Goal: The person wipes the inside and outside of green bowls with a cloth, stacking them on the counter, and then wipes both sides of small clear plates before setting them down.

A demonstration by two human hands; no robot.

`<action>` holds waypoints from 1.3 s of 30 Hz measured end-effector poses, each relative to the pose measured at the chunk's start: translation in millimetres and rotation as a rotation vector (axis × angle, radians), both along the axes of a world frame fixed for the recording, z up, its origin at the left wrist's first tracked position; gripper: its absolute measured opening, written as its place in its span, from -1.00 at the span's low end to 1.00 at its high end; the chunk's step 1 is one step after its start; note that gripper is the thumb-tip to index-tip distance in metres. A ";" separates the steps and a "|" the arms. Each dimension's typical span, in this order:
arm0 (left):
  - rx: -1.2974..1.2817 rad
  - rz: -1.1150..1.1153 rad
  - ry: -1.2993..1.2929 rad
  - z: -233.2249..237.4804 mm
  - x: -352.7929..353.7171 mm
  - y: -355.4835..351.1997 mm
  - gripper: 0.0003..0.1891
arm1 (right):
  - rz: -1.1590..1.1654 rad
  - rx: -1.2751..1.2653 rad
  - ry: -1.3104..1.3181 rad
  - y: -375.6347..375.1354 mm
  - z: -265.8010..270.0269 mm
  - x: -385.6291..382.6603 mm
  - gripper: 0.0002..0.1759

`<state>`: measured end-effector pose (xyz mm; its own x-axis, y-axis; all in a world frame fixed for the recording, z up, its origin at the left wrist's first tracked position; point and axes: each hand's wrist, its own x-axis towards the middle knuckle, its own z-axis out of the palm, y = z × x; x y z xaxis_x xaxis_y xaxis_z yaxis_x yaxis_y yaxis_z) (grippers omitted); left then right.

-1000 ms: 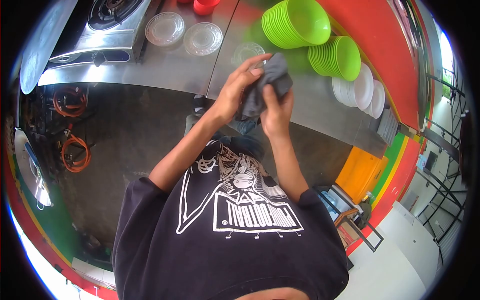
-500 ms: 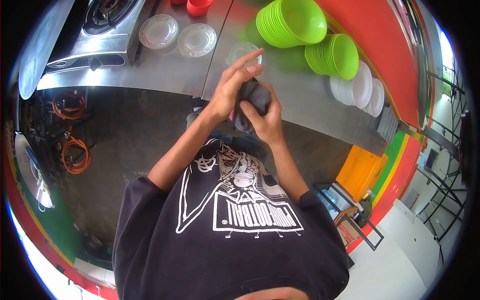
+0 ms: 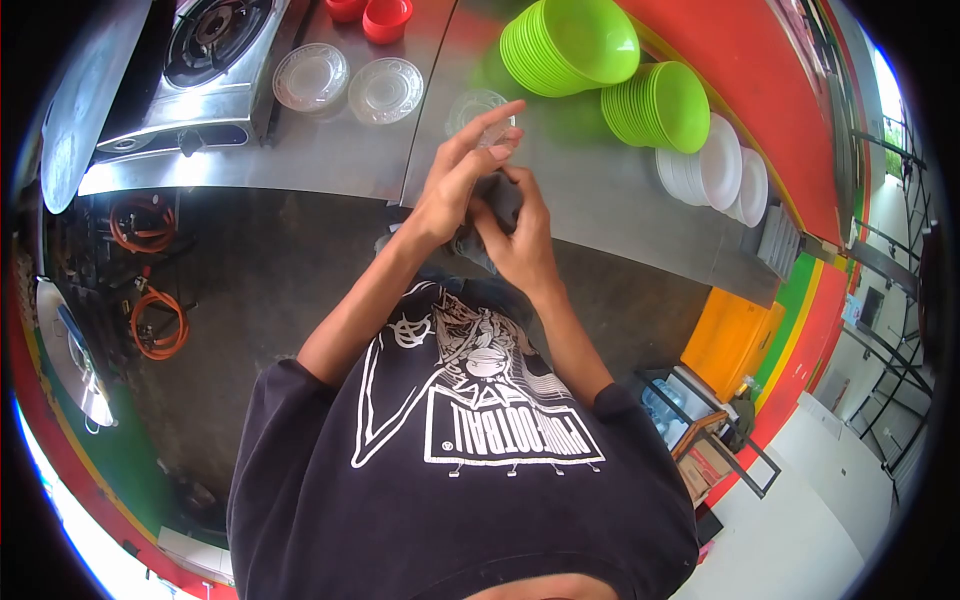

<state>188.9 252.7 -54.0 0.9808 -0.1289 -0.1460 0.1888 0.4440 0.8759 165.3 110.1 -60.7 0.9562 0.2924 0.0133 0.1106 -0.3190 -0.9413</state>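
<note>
Bunched dark grey cloth [image 3: 497, 196] lies between my hands, above the near edge of the steel counter. My right hand [image 3: 520, 235] is closed round the cloth, thumb on the near side and fingers curled over its far side. My left hand [image 3: 452, 190] rests its palm side against the cloth, with the index finger stretched out and the other fingers loosely extended. Its thumb and palm are hidden, as is anything inside the cloth. Just beyond my left fingertips, a clear glass plate [image 3: 470, 105] sits on the counter, partly covered by the hand.
On the steel counter [image 3: 330, 165] stand two more piles of glass plates [image 3: 311, 77], red bowls [image 3: 386, 20], stacked green bowls [image 3: 575, 45] and white plates [image 3: 705, 170]. A gas stove [image 3: 215, 40] is at left. Orange hoses [image 3: 158, 320] hang below; an orange box [image 3: 730, 340] stands right.
Both hands have shifted slightly, the right one turning closer to the left and covering more of the cloth. The view has moved a little; the dishes stay in place.
</note>
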 end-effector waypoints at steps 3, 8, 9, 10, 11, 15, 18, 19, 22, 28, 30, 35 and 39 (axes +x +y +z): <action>-0.084 -0.031 0.025 -9.5 0.4 -1.4 -0.21 | 0.010 0.108 0.020 4.2 7.9 -5.2 -0.54; -0.199 -0.073 0.092 -2.4 -2.2 -7.8 -0.20 | -0.114 0.167 -0.174 10.8 7.2 6.5 -0.56; -0.187 -0.094 0.070 -3.5 -2.1 -8.3 -0.20 | -0.130 0.101 -0.258 9.6 4.0 11.6 -0.56; -0.175 -0.113 0.048 -6.0 -3.0 -8.2 -0.19 | -0.144 0.034 -0.340 7.5 -0.8 16.6 -0.55; -0.164 -0.130 0.027 -8.1 -4.1 -8.0 -0.19 | -0.155 -0.034 -0.420 4.7 -4.9 18.5 -0.55; -0.099 -0.073 -0.026 -8.8 -3.9 -8.1 -0.18 | -0.057 -0.195 -0.438 3.1 -10.7 5.6 -0.40; -0.096 -0.051 0.007 -7.2 -2.3 -9.0 -0.18 | 0.043 -0.112 -0.290 -2.5 -6.6 -6.4 -0.37; -0.101 -0.053 0.005 -6.2 -2.2 -9.8 -0.18 | 0.072 -0.100 -0.262 -5.2 -3.3 -10.8 -0.39; -0.196 -0.051 0.045 -8.1 -3.8 -14.5 -0.18 | 0.088 0.076 -0.134 -9.9 1.9 -18.1 -0.44; -0.385 -0.127 0.120 -5.9 -17.0 -36.9 -0.20 | 0.068 0.045 -0.394 -26.2 1.6 -4.3 -0.45; -0.376 -0.117 0.096 -2.8 -15.4 -42.8 -0.22 | 0.047 -0.044 -0.461 -32.6 -1.8 4.0 -0.41; -0.334 -0.004 0.115 4.9 -11.0 -79.4 -0.26 | 0.044 -0.110 -0.457 -69.3 0.2 8.4 -0.35; -0.414 0.137 0.205 10.7 -5.2 -85.6 -0.32 | 0.108 0.208 -0.261 -84.6 2.8 -6.9 -0.25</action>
<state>183.7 167.0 -43.3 0.9491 -0.0890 -0.3020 0.2548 0.7806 0.5707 158.5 25.5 -57.8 0.8763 0.3575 0.3231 0.3789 -0.0969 -0.9204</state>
